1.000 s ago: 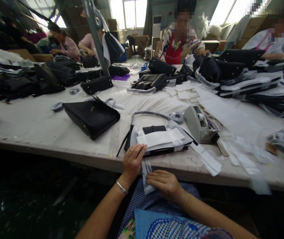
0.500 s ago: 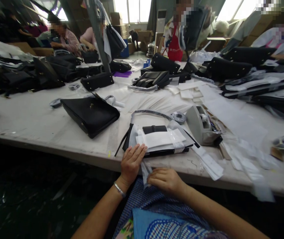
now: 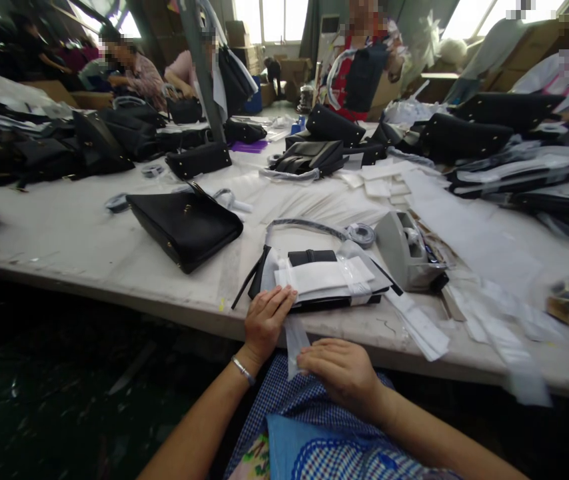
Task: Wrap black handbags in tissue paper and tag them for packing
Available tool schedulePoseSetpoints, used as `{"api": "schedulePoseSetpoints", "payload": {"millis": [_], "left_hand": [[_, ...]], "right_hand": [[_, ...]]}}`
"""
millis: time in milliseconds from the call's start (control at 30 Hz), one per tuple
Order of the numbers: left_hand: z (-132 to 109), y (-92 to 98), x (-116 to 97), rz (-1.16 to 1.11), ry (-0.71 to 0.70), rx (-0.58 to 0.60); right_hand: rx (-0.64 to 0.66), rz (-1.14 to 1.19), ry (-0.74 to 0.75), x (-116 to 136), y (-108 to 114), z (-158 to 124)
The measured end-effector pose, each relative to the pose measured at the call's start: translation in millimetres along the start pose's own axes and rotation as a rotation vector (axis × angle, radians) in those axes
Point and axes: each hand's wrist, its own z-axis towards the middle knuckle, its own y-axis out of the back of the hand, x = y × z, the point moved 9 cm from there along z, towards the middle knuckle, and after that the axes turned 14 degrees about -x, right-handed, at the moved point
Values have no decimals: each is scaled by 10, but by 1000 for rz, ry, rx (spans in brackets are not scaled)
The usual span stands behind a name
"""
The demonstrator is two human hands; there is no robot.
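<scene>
A black handbag [image 3: 313, 307] lies at the table's front edge, with white sheets [image 3: 324, 279] and clear tape over it and its grey-wrapped handle looped behind. My left hand [image 3: 267, 319] rests on the bag's left front corner, fingers stretched flat over the edge; its thumb is hidden. A translucent plastic strip [image 3: 294, 345] hangs from beneath those fingers in front of the table edge. Pinched around the strip's lower part is my right hand [image 3: 342, 368], close to my lap. A grey tape dispenser [image 3: 404, 253] stands to the right of the bag.
Another black handbag [image 3: 184, 223] lies to the left. White paper strips [image 3: 419, 330] hang near the right front edge. More black bags [image 3: 464, 137] pile up at the back right. A metal post [image 3: 202, 73] rises at the back; several people work beyond the table.
The view has shifted slightly. My right hand still has the plastic strip, which looks a little more spread. Across the table, a person in red has moved a dark bag leftward and lower.
</scene>
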Motion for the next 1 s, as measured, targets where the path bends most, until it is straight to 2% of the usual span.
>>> {"api": "schedulePoseSetpoints", "payload": {"millis": [100, 200, 400, 567, 700, 800, 1000], "left_hand": [[11, 11, -27, 16, -31, 15], [13, 17, -31, 49, -18, 43], [49, 94, -11, 18, 47, -37], [85, 150, 29, -19, 64, -100], [79, 154, 76, -35, 105, -101], [62, 145, 94, -36, 134, -96], [36, 66, 95, -18, 127, 18]], "right_hand": [[-23, 4, -67, -191, 143, 328], [-29, 0, -131, -440, 181, 619], [-1, 92, -308, -963, -14, 933], [35, -51, -455, -1376, -193, 993], [113, -218, -430, -1534, -350, 997], [118, -252, -376, -1569, -425, 994], [192, -324, -266, -1582, -537, 961]]}}
